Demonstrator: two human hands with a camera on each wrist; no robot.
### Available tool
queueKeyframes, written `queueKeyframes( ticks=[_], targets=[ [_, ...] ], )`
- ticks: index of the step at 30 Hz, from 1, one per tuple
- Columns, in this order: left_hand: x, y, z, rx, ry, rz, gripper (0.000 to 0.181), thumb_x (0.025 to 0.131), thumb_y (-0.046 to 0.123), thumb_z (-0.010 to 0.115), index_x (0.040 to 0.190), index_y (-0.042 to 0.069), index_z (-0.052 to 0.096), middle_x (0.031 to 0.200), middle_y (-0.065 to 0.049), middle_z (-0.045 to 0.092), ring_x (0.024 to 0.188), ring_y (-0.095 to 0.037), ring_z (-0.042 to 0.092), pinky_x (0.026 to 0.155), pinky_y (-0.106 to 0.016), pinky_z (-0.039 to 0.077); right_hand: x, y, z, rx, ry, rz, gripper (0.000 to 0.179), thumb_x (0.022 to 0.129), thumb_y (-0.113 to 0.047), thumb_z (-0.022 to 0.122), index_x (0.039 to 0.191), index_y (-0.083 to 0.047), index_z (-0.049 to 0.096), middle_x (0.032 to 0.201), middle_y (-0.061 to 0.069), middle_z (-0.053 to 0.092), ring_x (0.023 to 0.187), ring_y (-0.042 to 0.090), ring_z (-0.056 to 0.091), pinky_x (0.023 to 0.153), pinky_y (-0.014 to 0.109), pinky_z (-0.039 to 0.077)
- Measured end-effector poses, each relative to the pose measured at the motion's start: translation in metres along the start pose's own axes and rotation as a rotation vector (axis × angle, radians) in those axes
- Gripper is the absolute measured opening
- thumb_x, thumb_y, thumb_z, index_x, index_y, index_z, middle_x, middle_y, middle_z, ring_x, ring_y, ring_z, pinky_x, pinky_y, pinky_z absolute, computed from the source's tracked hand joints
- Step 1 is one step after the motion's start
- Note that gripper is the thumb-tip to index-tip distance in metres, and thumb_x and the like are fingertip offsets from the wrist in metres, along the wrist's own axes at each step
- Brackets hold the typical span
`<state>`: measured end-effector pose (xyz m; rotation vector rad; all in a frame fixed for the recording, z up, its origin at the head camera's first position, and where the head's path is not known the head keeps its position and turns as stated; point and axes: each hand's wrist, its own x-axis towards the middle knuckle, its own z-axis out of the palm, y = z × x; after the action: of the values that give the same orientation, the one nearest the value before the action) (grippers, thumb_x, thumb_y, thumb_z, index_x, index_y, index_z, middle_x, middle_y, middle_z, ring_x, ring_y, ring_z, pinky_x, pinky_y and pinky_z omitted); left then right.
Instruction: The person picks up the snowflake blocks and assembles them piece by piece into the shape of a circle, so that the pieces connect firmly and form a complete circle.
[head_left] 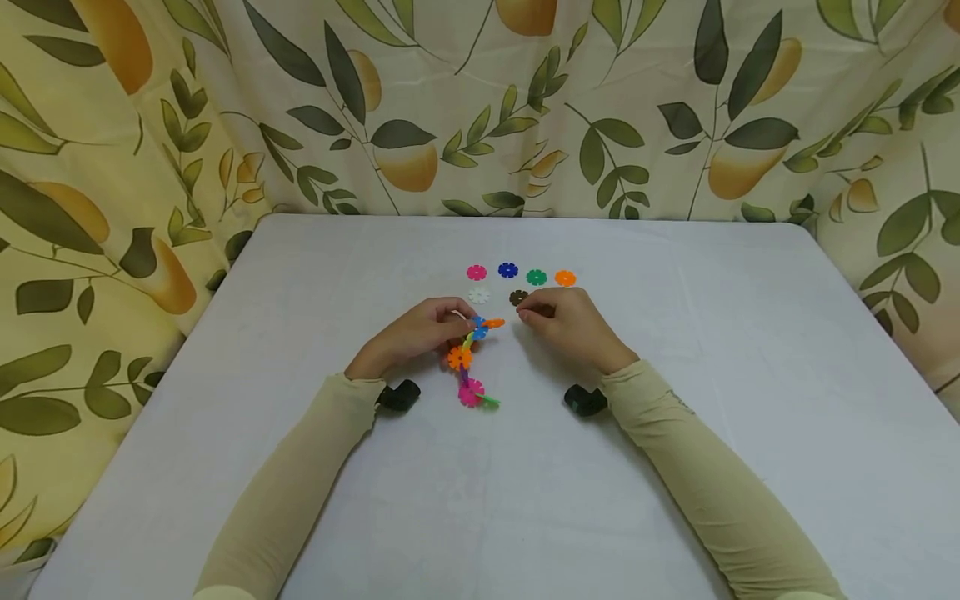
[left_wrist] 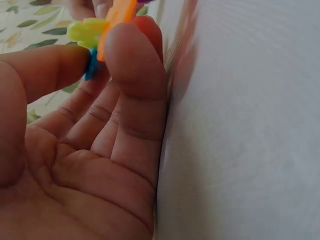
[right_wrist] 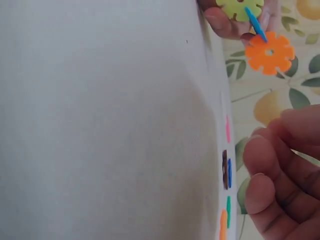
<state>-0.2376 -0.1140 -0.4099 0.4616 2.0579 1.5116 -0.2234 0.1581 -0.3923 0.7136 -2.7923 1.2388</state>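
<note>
My left hand (head_left: 420, 332) pinches a chain of interlocked, notched plastic discs between thumb and fingers. Its grip is near the blue disc (head_left: 480, 330), beside an orange disc (right_wrist: 270, 53) at the chain's upper end. Below the fingers the chain runs through another orange disc (head_left: 460, 358) to a pink disc (head_left: 471, 393) and a green disc (head_left: 491, 402). My right hand (head_left: 570, 323) hovers right by a loose brown disc (head_left: 518, 297), fingers loosely bent. In the right wrist view its fingertips (right_wrist: 260, 155) hold nothing, and the brown disc lies beyond them.
Behind the hands lie loose discs: pink (head_left: 476, 272), dark blue (head_left: 507, 270), green (head_left: 536, 277), orange (head_left: 566, 277) and white (head_left: 479, 296). They rest on a white-covered table (head_left: 480, 517). A leaf-patterned curtain (head_left: 480, 125) hangs along its back and sides.
</note>
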Motion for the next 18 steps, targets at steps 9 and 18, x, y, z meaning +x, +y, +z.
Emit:
queueKeyframes(
  ticks=[9, 18],
  targets=[
    [-0.001, -0.004, -0.003, -0.012, -0.012, 0.036, 0.019, 0.109, 0.019, 0.062, 0.12, 0.003, 0.065, 0.088, -0.011, 0.067, 0.058, -0.02, 0.055, 0.059, -0.028, 0.053, 0.015, -0.004, -0.001, 0.068, 0.076, 0.048, 0.014, 0.103, -0.003, 0.07, 0.11, 0.005, 0.079, 0.104, 0.015, 0.078, 0.092, 0.029, 0.068, 0.08, 0.035, 0.055],
    [0.002, -0.005, -0.004, -0.003, -0.008, 0.03, 0.019, 0.11, 0.022, 0.061, 0.117, 0.004, 0.066, 0.089, -0.009, 0.064, 0.063, -0.02, 0.053, 0.058, -0.026, 0.05, 0.03, -0.002, -0.008, 0.014, 0.096, 0.046, 0.017, 0.102, -0.001, 0.069, 0.114, 0.009, 0.076, 0.111, 0.02, 0.076, 0.103, 0.035, 0.067, 0.086, 0.046, 0.055]
  ],
)
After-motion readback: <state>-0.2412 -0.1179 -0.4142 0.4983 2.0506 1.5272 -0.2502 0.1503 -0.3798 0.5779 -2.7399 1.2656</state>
